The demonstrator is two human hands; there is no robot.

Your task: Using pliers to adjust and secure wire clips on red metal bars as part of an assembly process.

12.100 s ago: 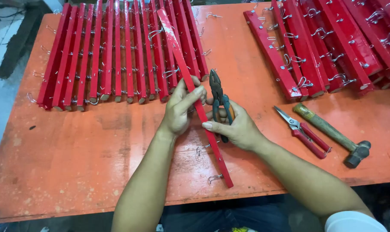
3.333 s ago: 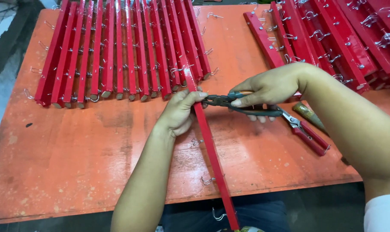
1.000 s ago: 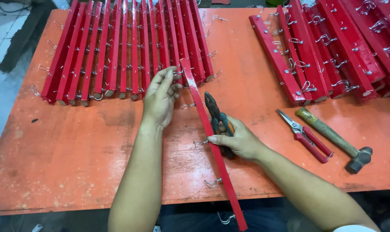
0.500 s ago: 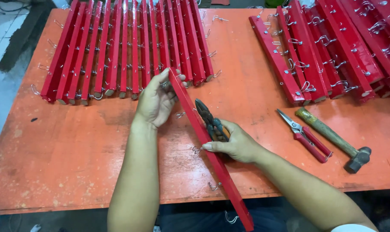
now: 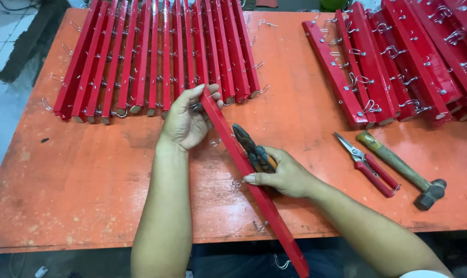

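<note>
A long red wooden slat (image 5: 233,149) with wire hooks along its edge lies diagonally on the orange table (image 5: 79,185), its near end past the front edge. My left hand (image 5: 187,121) grips the slat's far end, close to the row of slats. My right hand (image 5: 282,175) rests against the slat's middle and holds dark pliers (image 5: 251,149), whose jaws point away from me beside the slat.
A row of red slats (image 5: 156,56) lies at the back left, another pile (image 5: 398,56) at the back right. Red-handled snips (image 5: 367,164) and a wooden-handled hammer (image 5: 398,167) lie to the right of my right hand.
The slat has swung a little, its far end moving left toward the row. My left hand went from lying flat beside it to gripping its far end. My right hand stays at its middle.
</note>
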